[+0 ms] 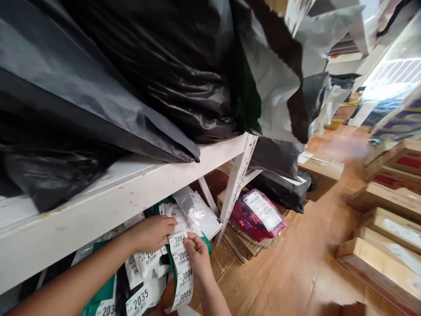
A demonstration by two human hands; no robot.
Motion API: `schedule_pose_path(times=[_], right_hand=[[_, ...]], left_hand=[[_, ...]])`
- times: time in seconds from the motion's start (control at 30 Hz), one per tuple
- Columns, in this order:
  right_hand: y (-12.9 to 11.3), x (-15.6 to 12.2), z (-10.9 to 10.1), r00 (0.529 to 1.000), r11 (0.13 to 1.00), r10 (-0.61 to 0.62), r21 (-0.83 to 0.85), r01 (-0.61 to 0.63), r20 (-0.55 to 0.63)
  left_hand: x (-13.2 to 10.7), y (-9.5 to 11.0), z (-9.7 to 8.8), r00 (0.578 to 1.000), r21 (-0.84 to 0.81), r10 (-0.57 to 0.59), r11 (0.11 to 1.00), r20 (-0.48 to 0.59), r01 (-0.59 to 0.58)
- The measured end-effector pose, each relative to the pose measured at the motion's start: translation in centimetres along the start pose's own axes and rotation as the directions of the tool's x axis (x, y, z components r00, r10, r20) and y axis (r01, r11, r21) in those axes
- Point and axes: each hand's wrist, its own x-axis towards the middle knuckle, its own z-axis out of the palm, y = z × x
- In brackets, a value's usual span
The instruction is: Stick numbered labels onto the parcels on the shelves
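A strip of printed number labels (183,276) hangs down under the white shelf, showing 3002 at its top and 3005 near its curled lower end. My right hand (198,254) pinches the strip's right edge near the top, thumb over the paper. Close by, my left hand (153,232) has curled fingers at the strip's upper left corner, over a white packet (176,215); exactly what they grip is hidden. Below my left hand lie small white packets, one bearing a 2035 label (141,298). A clear-wrapped white parcel (199,208) lies just beyond both hands.
Large black plastic bags (164,74) bulge over the white metal shelf (131,186) above my hands. A pink-red wrapped parcel (258,215) lies on flattened cardboard past the shelf post (237,186). Cardboard boxes (381,263) line the right side of the tiled floor (296,263).
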Motion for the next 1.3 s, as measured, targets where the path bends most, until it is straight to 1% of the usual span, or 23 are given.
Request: schedule_pose_path(times=[0.07,0.17,0.3,0.43,0.53,0.67,0.73,0.8,1.03,1.13,1.23,1.3], right_hand=[[0.1,0.4,0.3,1.000,1.000,-0.002,-0.004,0.002,0.007],[0.1,0.5,0.9,1.000,0.999,-0.013,-0.033,0.012,-0.015],[-0.6,0.2,1.5,0.993,0.994,-0.038,-0.105,0.026,-0.110],[-1.7,0.3,2.1,0.968,0.967,-0.145,-0.235,0.095,-0.205],[-1.9,0.9,2.3,0.953,0.931,-0.218,-0.338,0.138,-0.212],[-1.3,1.3,2.4,0.951,0.907,-0.245,-0.392,0.155,-0.190],[-1.0,1.2,2.4,0.957,0.914,-0.233,-0.374,0.155,-0.172],[-0.8,1.0,2.3,0.964,0.926,-0.220,-0.342,0.159,-0.147],[-0.9,0.6,2.0,0.985,0.973,-0.158,-0.180,0.143,-0.072],[-0.8,1.0,1.7,0.987,0.974,-0.145,-0.185,0.129,-0.075],[-0.8,1.4,1.6,0.987,0.966,-0.127,-0.237,0.101,-0.095],[-1.0,1.4,1.7,0.979,0.954,-0.157,-0.278,0.115,-0.133]], left_hand=[[-0.1,0.1,-0.2,1.000,-0.031,-0.027,0.999,0.013,0.027],[-0.1,0.3,-0.5,0.998,-0.042,-0.067,0.997,0.020,0.068],[-0.1,0.6,-0.5,0.997,-0.075,-0.080,0.994,-0.007,0.080],[-0.3,1.0,-0.5,0.994,-0.114,-0.103,0.989,-0.045,0.098],[-0.3,0.9,-0.6,0.983,-0.166,-0.173,0.973,-0.065,0.160],[0.3,0.5,-0.6,0.953,-0.248,-0.302,0.926,-0.034,0.284],[0.7,0.4,-0.6,0.948,-0.233,-0.317,0.923,-0.014,0.305],[1.0,0.5,-0.6,0.951,-0.202,-0.309,0.932,-0.008,0.302],[1.5,0.9,-0.5,0.946,-0.091,-0.323,0.942,0.006,0.322],[1.5,1.1,-0.4,0.933,-0.043,-0.361,0.932,-0.006,0.360],[1.6,1.2,-0.1,0.914,-0.006,-0.405,0.914,-0.034,0.405],[1.8,1.2,0.2,0.902,0.024,-0.429,0.902,-0.050,0.431]])
